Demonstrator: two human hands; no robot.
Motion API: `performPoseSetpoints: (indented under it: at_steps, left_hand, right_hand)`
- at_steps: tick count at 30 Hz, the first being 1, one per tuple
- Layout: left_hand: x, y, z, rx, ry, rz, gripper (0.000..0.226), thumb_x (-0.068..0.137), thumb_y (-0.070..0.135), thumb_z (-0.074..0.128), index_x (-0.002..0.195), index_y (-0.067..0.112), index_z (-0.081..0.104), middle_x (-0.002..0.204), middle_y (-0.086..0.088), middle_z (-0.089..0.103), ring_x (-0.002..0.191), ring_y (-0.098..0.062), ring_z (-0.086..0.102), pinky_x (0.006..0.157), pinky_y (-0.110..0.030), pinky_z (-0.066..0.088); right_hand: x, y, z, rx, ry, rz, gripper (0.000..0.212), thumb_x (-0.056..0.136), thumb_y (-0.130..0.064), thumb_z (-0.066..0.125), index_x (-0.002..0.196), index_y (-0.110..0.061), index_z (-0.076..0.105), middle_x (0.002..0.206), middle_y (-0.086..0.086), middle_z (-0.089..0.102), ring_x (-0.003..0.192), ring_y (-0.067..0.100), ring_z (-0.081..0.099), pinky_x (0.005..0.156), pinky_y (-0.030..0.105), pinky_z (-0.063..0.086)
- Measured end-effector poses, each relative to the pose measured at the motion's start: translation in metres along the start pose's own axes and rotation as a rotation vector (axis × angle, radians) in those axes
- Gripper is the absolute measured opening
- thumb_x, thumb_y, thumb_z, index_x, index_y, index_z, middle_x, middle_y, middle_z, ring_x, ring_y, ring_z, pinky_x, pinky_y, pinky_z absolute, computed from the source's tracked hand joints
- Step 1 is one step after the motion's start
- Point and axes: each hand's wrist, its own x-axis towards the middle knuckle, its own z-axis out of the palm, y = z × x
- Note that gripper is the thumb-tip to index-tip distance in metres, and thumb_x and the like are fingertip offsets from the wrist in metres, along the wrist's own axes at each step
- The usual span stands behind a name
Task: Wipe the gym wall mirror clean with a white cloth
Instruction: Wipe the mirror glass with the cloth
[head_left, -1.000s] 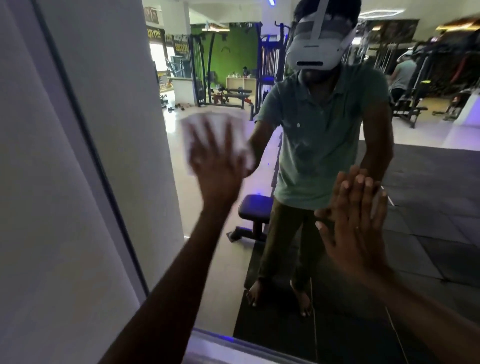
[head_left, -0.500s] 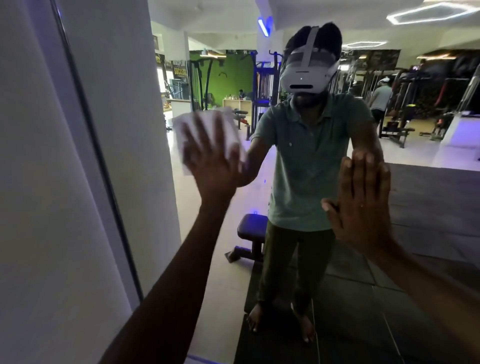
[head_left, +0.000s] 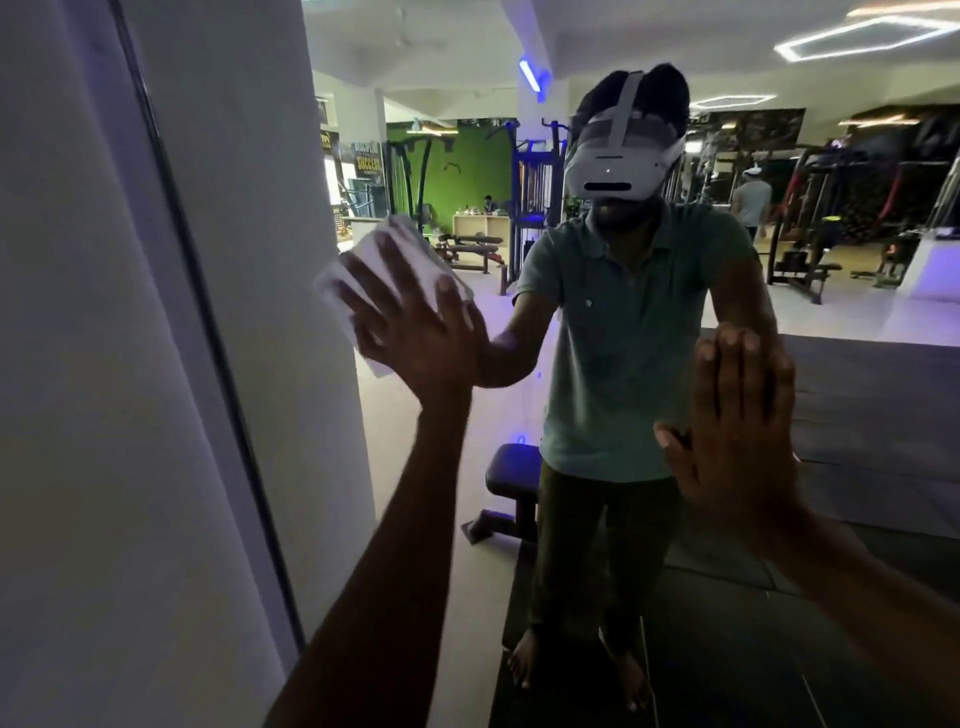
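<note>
Job: the wiping was under way. The left hand (head_left: 415, 332) pressed the white cloth (head_left: 363, 275) flat on the mirror (head_left: 857, 415) near its left edge, at about 10 o'clock in the view.
Done so far: it could not be told which parts were already clean. No wet marks or streaks showed on the glass.
Left to do: likely most of the wide glass toward 3 o'clock and the low part toward 6 o'clock. That is a guess.
Left hand grip: fingers were spread out straight, pushing the cloth on the glass. It was not squeezing it.
Right hand grip: the right hand (head_left: 737, 436) held nothing. Its fingers were straight and close together, flat on the glass at about 4 o'clock.
Cloth place: between the left palm and the mirror, just beside the dark frame strip (head_left: 208, 332).
Boxes or bins: none could be seen, so nothing was inside anything.
In the glass: a small black bench (head_left: 511, 475) stood behind the person.
</note>
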Motion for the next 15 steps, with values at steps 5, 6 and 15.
performPoseSetpoints:
  at_steps: [5,6,15]
  left_hand:
    - [-0.128,0.041,-0.029,-0.192,-0.440,0.637,0.072,0.105,0.055,0.043,0.167,0.030,0.017,0.174,-0.016,0.001,0.161,-0.044,-0.003,0.127,-0.061,0.012]
    - [-0.140,0.031,-0.031,-0.215,-0.500,0.859,0.074,0.104,0.054,0.049,0.166,0.032,0.016,0.175,-0.012,0.000,0.161,-0.042,-0.003,0.127,-0.060,0.012]
    - [-0.040,-0.017,-0.004,0.007,-0.088,-0.068,0.072,0.106,0.055,0.020,0.165,0.015,0.031,0.169,-0.025,0.025,0.157,-0.047,0.021,0.127,-0.044,0.011]
  right_hand:
    - [-0.001,0.000,0.004,0.003,0.005,-0.004,0.087,0.104,-0.046,0.044,0.164,0.008,0.014,0.171,0.033,0.010,0.162,0.047,0.005,0.129,0.066,0.005]
    - [-0.001,0.000,0.004,0.004,0.009,-0.010,0.087,0.104,-0.046,0.044,0.164,0.008,0.014,0.171,0.033,0.010,0.162,0.047,0.004,0.129,0.066,0.005]
    - [-0.003,-0.001,0.011,0.018,0.017,0.013,0.082,0.107,-0.048,0.036,0.165,0.006,0.014,0.172,0.032,0.010,0.161,0.048,0.008,0.129,0.066,0.006]
